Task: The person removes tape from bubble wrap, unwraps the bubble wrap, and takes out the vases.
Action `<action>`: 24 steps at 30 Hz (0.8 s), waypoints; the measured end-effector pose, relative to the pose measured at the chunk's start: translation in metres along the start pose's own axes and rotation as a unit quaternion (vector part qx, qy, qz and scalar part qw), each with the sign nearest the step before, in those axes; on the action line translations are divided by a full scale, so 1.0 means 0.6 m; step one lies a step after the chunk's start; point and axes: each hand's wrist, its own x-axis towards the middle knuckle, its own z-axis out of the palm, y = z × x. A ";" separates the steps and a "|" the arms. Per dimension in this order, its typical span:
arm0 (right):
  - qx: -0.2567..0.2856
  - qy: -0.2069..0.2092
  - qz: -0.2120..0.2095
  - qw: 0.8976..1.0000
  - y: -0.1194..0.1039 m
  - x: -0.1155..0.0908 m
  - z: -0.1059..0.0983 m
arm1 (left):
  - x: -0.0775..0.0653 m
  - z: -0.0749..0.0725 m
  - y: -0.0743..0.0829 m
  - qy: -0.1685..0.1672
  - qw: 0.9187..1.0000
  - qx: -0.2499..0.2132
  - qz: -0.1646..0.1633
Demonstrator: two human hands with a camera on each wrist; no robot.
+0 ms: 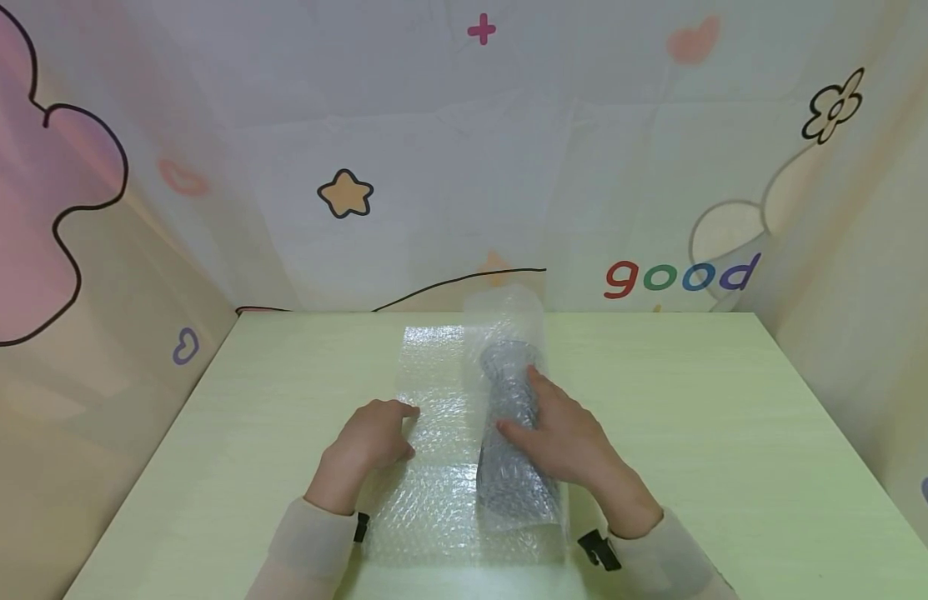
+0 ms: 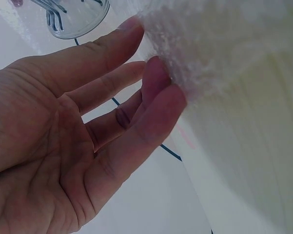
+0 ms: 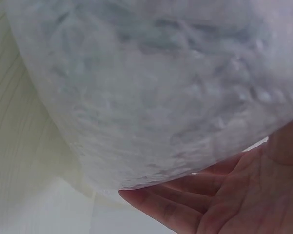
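Observation:
A clear ribbed glass vase [image 1: 512, 392] lies on its side in bubble wrap, its flared mouth toward the back wall. In the left wrist view its glass rim [image 2: 78, 22] shows at the top. My right hand [image 1: 572, 429] holds the wrapped vase from the right, with the thumb across its top. In the right wrist view the fingers [image 3: 180, 200] lie along the side of the wrapped bundle [image 3: 161, 97]. My left hand [image 1: 369, 437] is at the left edge of the flat bubble wrap sheet [image 1: 433, 500], its bent fingertips [image 2: 173, 100] touching that edge.
The pale green table [image 1: 696, 433] extends to both sides of the wrap. Behind it hangs a printed cloth backdrop [image 1: 433, 125], and the far end of the wrap reaches up near it. Black straps [image 1: 599, 550] show at the cuffs.

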 end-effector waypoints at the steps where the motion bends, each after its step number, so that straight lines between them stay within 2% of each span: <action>1: 0.002 -0.001 0.001 1.000 0.000 0.000 -0.001 | 0.000 0.000 0.000 0.000 1.000 -0.001 0.000; 24: 0.021 -0.009 0.014 1.000 0.011 -0.003 -0.015 | -0.001 -0.001 0.000 -0.006 1.000 -0.006 -0.004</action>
